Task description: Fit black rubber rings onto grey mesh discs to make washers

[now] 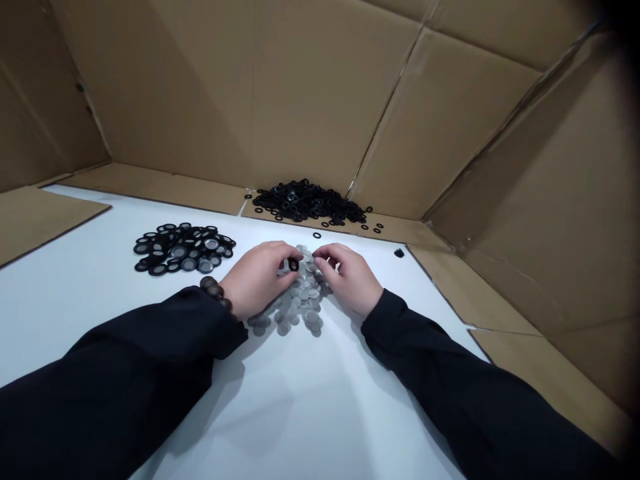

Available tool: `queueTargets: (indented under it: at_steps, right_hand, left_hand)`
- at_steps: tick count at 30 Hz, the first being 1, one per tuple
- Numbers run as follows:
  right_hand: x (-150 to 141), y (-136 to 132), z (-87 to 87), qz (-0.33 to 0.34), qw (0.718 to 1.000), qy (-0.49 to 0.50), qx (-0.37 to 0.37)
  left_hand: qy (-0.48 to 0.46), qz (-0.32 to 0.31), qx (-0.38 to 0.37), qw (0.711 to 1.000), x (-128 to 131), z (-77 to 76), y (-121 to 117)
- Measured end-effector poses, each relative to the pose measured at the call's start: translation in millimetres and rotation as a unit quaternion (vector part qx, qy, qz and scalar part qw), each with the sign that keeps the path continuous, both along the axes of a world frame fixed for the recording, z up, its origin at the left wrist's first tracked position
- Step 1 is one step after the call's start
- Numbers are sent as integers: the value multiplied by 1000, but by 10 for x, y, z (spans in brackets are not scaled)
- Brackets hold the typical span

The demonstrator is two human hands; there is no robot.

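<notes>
My left hand [265, 273] pinches a small black ring [293, 265] between thumb and fingers, holding it tilted above a heap of grey mesh-like discs [300, 297]. Facing it from the other side of the heap is my right hand [350, 277], its thumb and fingertips brought close together. Whatever may be between those fingertips is too small to make out. The two hands are apart, with part of the disc heap showing between them. Left of my left hand lies a pile of black rings with grey discs inside them [183, 250].
A large heap of plain black rings [310, 202] lies at the back on cardboard, with one loose ring [317, 235] nearer on the white table surface [280, 413]. A small black piece [399, 253] sits at the right. Cardboard walls [325, 87] enclose the back and sides.
</notes>
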State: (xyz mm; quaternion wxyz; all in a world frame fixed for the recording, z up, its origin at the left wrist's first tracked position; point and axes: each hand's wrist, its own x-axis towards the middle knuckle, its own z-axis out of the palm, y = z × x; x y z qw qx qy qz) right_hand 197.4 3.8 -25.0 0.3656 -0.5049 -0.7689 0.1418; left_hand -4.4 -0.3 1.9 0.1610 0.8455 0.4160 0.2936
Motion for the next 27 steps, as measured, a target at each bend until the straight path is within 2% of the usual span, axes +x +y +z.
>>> queueTargets:
  at_steps: [3, 6, 11, 14, 18, 22, 27]
  right_hand:
    - [85, 76, -97, 22, 994, -109, 9]
    - [81, 86, -126, 30, 991, -125, 21]
    - [40, 49, -86, 28, 997, -72, 20]
    - [13, 28, -79, 20, 999, 3, -44]
    - [-31, 10, -79, 27, 984, 106, -144]
    - [-42, 3, -77, 25, 983, 104, -149]
    - [-37, -3, -68, 30, 981, 116, -150]
  left_hand:
    - [-5, 9, -40, 999, -3, -2, 6]
    - [-17, 11, -72, 997, -7, -11, 14]
    - [-25, 15, -70, 997, -20, -39, 37]
    - [-45, 5, -80, 996, -23, -61, 49]
    - [-96, -5, -130, 987, -13, -91, 66]
    - [-157, -13, -187, 970, -1, -118, 88]
    - [-190, -10, -204, 960, 0, -145, 107]
